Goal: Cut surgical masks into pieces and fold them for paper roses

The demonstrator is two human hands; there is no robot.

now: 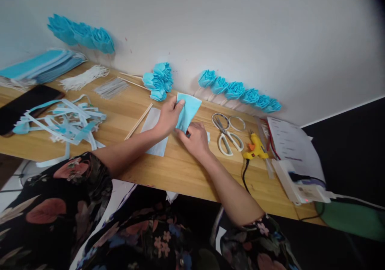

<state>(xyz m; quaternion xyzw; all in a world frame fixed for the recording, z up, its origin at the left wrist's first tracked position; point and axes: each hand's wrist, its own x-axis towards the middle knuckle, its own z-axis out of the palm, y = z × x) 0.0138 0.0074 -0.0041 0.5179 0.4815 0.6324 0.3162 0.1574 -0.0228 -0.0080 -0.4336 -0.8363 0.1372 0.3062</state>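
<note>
Mid-piece now: left hand (pixel 170 117) and right hand (pixel 196 138) both pinch a blue piece (pixel 189 109) over the counter (pixel 180 174), grip closed on both. It narrows downward, not yet a bloom. Done: wall-side flowers (pixel 235 90). Apparently left: stacked blue sheets (pixel 36 64), bare sticks (pixel 138 121).

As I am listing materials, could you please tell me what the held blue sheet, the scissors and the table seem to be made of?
Blue sheet: likely thin, matte fabric or paper; it bends softly.
Scissors: apparently metal blades, greyish sheen; smooth white handles, probably plastic.
Table: wood or wood-look laminate, faintly glossy; grain lines show.
</note>
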